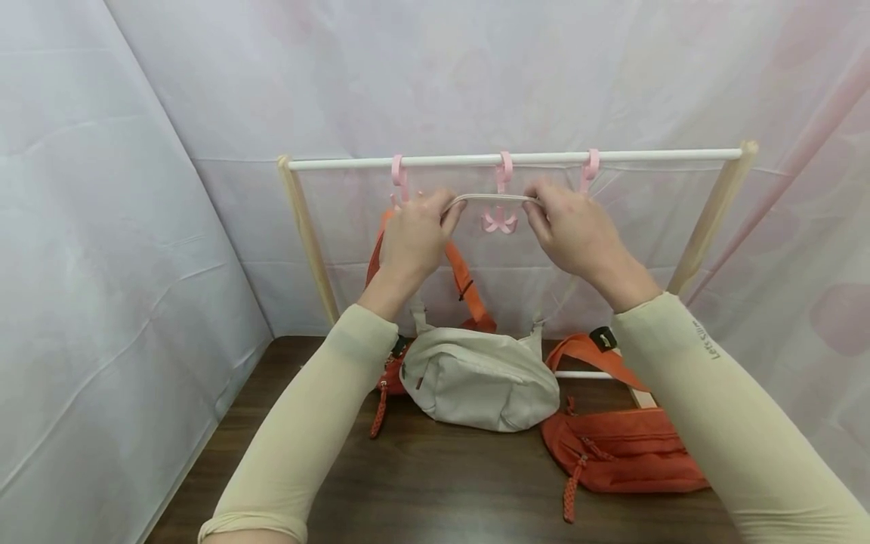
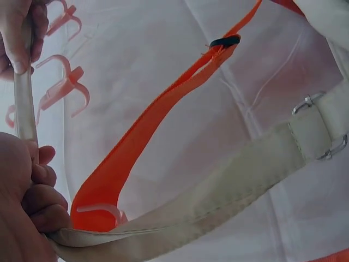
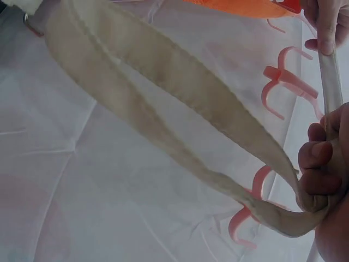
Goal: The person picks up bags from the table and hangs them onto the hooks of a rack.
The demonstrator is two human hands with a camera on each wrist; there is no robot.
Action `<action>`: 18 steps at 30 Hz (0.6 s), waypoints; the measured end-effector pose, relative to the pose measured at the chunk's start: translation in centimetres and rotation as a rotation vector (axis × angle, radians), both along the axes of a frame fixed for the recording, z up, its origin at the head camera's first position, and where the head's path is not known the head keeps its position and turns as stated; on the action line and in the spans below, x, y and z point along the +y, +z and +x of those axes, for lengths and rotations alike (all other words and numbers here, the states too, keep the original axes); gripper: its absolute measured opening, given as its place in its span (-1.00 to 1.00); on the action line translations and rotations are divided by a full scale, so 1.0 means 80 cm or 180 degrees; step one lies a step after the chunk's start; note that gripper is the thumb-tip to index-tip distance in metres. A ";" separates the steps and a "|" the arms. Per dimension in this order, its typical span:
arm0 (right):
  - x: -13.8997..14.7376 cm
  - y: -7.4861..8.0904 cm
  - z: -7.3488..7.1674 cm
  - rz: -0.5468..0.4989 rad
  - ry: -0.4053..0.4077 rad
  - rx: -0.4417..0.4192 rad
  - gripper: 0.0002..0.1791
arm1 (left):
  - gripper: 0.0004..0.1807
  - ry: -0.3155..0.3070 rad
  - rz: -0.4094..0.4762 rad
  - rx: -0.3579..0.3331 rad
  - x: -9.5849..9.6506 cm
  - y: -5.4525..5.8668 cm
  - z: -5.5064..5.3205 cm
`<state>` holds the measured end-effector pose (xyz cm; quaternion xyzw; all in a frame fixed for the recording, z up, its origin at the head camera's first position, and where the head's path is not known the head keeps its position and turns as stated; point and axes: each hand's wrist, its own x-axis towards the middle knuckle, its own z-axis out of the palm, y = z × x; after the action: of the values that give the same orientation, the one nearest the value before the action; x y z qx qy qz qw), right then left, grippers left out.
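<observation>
Both hands hold up the pale strap [image 1: 495,197] of a cream sling bag [image 1: 482,381], with a short taut stretch of it between them. My left hand [image 1: 416,230] curls its fingers round the strap on the left. On the right, my right hand [image 1: 574,227] grips it with thumb and curled fingers. Just behind the strap hangs the middle pink hook [image 1: 499,219]. Below the hands, the bag's body seems to hang or rest by the tabletop; I cannot tell which. In the left wrist view a metal buckle [image 2: 319,128] joins the cream strap.
A white rail [image 1: 448,161] on wooden posts carries pink hooks. An orange strap [image 1: 465,283] hangs from the left hook [image 1: 399,172], its bag partly hidden behind the cream one. Another orange bag [image 1: 625,449] lies on the brown table [image 1: 435,491] at right. Behind is a pale curtain [image 1: 462,75].
</observation>
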<state>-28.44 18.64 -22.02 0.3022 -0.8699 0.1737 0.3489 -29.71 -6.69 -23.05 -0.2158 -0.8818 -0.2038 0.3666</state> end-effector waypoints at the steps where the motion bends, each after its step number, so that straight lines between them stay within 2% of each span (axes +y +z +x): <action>1: 0.000 -0.001 0.000 0.0004 -0.0007 -0.0012 -0.85 | -0.70 0.0015 0.0004 -0.0048 0.001 0.000 0.000; 8: 0.001 -0.007 -0.001 0.0022 -0.0068 -0.0085 -0.83 | -0.72 0.0106 0.0060 -0.0221 0.007 -0.004 0.002; 18: -0.001 -0.016 -0.005 0.0027 -0.0061 -0.0186 -0.83 | -0.66 0.0136 -0.0034 -0.0158 0.005 -0.012 0.000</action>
<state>-28.84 18.56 -23.27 0.2901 -0.8833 0.1754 0.3237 -29.74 -6.26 -24.02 -0.1937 -0.8961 -0.1966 0.3476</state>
